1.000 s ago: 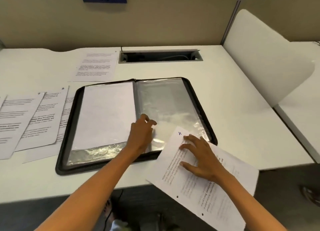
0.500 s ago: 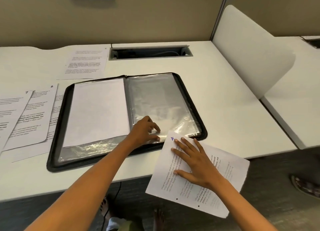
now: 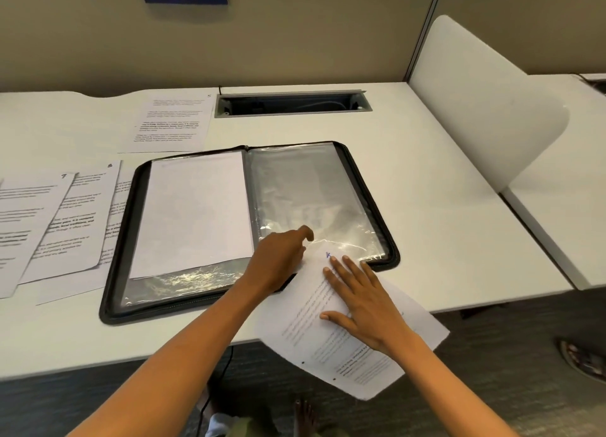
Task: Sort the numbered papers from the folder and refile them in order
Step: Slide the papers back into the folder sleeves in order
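1. Folder: black zip-edged binder, lying open flat on the white worktop, spine running away from me.
2. Left page: a clear sleeve with a white sheet already in it, blank side up. Glossy plastic shows below the sheet's bottom edge.
3. Right page: clear sleeve, shiny and wrinkled, grey backing visible through it.
4. My left hand is at the sleeve's near edge by the spine. Fingers curled at the plastic; cannot tell if they actually pinch it.
5. My right hand lies flat on a printed paper, fingers straight and spread, pressing it down.
6. That paper sits skewed. Its top corner overlaps the folder's near right corner; the rest overhangs the worktop's front edge. Blue handwritten mark at the top, unreadable. Two punch holes on the lower edge.
7. Left of the folder: overlapping printed sheets, numbered 7 and 8; one more is partly tucked under the folder's edge.
8. Another sheet lies behind the folder, beside the cable slot.
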